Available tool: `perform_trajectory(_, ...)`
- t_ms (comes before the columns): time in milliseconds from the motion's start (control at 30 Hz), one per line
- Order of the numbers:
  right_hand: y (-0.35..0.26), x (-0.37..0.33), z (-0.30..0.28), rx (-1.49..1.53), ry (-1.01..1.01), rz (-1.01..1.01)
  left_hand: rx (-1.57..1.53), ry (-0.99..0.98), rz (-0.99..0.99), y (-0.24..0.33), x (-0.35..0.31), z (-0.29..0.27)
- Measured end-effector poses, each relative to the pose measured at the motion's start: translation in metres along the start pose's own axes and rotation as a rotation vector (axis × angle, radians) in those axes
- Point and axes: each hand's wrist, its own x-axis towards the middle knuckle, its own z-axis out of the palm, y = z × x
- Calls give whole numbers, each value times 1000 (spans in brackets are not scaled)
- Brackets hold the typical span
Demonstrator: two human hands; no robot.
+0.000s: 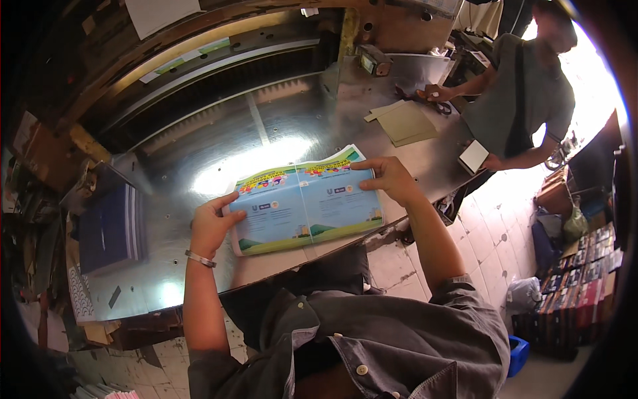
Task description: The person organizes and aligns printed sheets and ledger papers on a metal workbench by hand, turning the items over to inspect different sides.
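A stack of printed sheets [307,209], light blue with green strips and colourful lettering, lies at the front edge of the metal worktable. Its far edge bulges in waves. My left hand [214,225], with a metal bracelet at the wrist, grips the stack's left side, thumb on top and fingers along the edge. At the far right corner my right hand [392,181] has its thumb and forefinger on the top sheet; its other fingers are curled and partly hidden.
The metal worktable [179,199] runs under a dark machine housing. Dark blue books [109,229] are piled at left, brown card pieces [407,125] lie at far right. A co-worker [525,100] there has one hand by scissors [432,101], the other at a white block [474,157]. Bundles [578,286] fill the floor.
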Motion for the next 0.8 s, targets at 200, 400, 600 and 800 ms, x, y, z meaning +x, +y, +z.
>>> perform_trajectory(200,-1,3,-1,-42,-12,-14,2,15,16,3,-1,0)
perform_trajectory(400,2,-5,-8,-301,-16,-74,137,6,97,2,-4,6)
perform_trajectory(600,31,7,1,2,-8,-37,-15,2,-1,2,-10,3)
perform_trajectory(800,31,2,1,105,-16,-8,-112,-16,5,-2,-9,4)
